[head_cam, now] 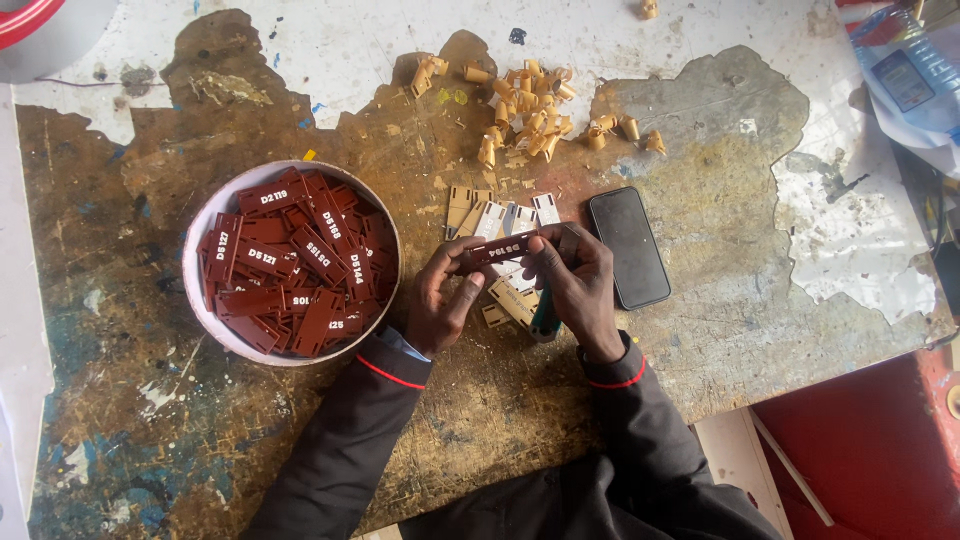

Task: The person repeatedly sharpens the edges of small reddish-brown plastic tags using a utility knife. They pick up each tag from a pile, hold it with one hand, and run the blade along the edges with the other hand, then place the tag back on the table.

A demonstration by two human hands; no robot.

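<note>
My left hand point(440, 298) pinches the left end of a dark red rectangular tag point(503, 249) with white lettering, holding it level above the worn tabletop point(180, 420). My right hand point(578, 285) meets the tag's right end and grips a tool with a teal handle point(546, 318) that pokes out under the palm; its working tip is hidden. Under both hands lie several tan and white backing strips point(500, 216). Left of my hands stands a round white bowl point(205, 225) heaped with several more dark red lettered tags point(295, 265).
A black phone point(628, 247) lies face up just right of my right hand. Several curled tan peelings point(530, 110) are scattered at the back. A plastic bag point(905, 75) sits at the far right corner. The table edge drops off at lower right beside a red surface point(860, 450).
</note>
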